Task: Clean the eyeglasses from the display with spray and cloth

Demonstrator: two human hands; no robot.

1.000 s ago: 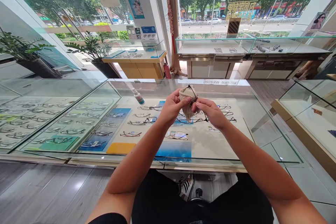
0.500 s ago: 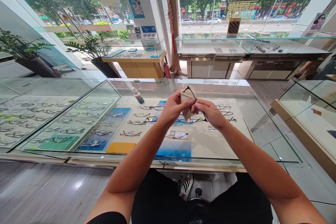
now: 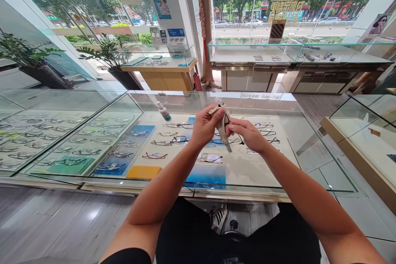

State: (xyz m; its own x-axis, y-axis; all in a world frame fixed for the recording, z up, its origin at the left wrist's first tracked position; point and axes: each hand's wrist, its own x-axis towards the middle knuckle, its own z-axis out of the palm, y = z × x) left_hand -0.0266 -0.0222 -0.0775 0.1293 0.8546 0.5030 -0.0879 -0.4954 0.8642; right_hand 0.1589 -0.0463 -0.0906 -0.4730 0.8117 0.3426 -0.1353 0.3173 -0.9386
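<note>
Above the glass display case, my left hand [image 3: 204,126] pinches a beige cloth [image 3: 222,129], its thumb pressed on top. The cloth is folded around part of a pair of dark-framed eyeglasses [image 3: 228,116], and one corner of it hangs down. My right hand [image 3: 247,133] is closed on the eyeglasses' frame at the right side, with a dark temple arm sticking out below its fingers. The cloth and fingers hide most of the lenses.
A small white spray bottle [image 3: 164,112] stands on the glass display case [image 3: 253,192] left of my hands. Inside the case lie several eyeglasses and a yellow pad [image 3: 142,172]. Another glass case [image 3: 365,132] stands at the right, with potted plants [image 3: 109,60] farther back.
My left thumb has moved up over the cloth, which is now bunched tighter around the eyeglasses with a corner hanging lower. My right hand keeps its hold on the frame.
</note>
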